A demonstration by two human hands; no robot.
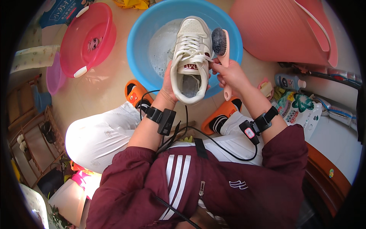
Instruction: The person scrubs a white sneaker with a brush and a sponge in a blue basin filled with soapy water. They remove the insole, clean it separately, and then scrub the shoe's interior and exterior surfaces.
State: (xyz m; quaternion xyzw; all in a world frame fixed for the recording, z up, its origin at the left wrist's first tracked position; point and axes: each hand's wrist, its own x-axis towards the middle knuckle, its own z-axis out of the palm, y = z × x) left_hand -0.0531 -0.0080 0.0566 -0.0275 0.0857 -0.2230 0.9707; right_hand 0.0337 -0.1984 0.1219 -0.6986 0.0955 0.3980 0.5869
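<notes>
My left hand (168,84) supports a white lace-up sneaker (192,26) from its left side and underneath, toe pointing away from me. The shoe is above a blue plastic basin (137,51) with sudsy water (161,48) in it. In my right hand (230,73) is a pink-handled scrub brush (219,41) with dark grey bristles, its head up beside the shoe's right side. The fingertips of that hand also touch the sneaker near the end of a lace. Most of my left fingers are hidden behind the shoe.
A red basin (98,61) tilts at the left, with a purple basin (54,74) behind it. At the upper right lies a large pink tub (266,31). A blue bottle (287,82) and a printed bag (300,110) are at the right. Black cables (217,143) run across my lap.
</notes>
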